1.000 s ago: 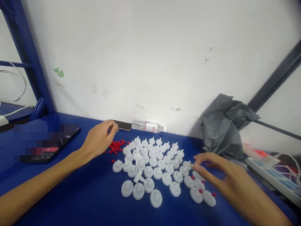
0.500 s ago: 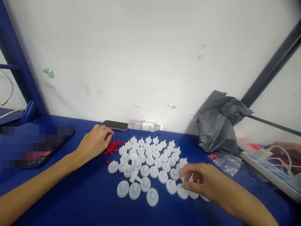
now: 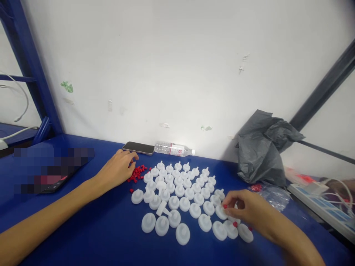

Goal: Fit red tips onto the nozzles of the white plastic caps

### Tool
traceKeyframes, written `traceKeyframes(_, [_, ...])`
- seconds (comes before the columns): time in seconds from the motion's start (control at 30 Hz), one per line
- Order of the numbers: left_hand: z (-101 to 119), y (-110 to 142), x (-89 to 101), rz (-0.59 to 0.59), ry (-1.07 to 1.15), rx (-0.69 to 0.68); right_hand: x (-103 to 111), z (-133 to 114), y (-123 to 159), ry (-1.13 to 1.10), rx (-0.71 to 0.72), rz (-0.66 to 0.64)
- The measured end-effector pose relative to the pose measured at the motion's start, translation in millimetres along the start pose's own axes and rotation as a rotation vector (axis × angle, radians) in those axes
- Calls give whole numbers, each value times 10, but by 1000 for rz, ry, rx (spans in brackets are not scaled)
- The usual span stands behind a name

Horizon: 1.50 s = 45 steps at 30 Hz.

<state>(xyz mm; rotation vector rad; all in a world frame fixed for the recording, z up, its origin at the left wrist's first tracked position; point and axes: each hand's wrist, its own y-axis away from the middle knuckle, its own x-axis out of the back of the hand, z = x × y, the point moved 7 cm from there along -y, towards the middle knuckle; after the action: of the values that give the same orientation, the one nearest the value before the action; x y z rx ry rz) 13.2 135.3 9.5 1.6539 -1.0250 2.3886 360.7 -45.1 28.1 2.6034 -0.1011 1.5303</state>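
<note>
Several white round plastic caps with stems (image 3: 180, 191) stand in rows on the blue table (image 3: 105, 236). A pile of small red plugs (image 3: 136, 173) lies at their left. My left hand (image 3: 118, 168) rests at that pile with its fingers curled onto the plugs. My right hand (image 3: 246, 209) pinches a small red plug (image 3: 225, 206) onto a white cap (image 3: 221, 212) at the right end of the rows. Two caps near it (image 3: 231, 229) carry red plugs.
A phone (image 3: 138, 147) and a lying water bottle (image 3: 174, 149) sit against the white wall. A grey plastic bag (image 3: 263, 147) and a clear bag (image 3: 270, 195) are at the right, a power strip (image 3: 321, 207) beyond. A dark device (image 3: 52, 181) lies left.
My right hand went from spread over the right caps to a pinch on one cap with a red plug. My left hand stayed at the red pile.
</note>
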Motion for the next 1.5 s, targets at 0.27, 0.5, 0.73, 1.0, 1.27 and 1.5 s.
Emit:
traceKeyframes(0.27, [150,12,128,13,-53,-25,196,-100,284,-290,42,60])
traceKeyframes(0.5, [456,73,277,91,37,-132,20,-94,185,-78,33,-34])
traceKeyframes(0.73, [547,100,272,101,27,-207,140,210,203,26,-94,51])
traceKeyframes(1.0, [571,117,209,64,56,-240,35,128,-3,63,-84,79])
traceKeyframes(1.27, [591,122,215,56,89,-247,-46,21,-70,96,-33,24])
traceKeyframes(1.5, [632,138,249,65,122,-252,-45,70,-61,89,-47,0])
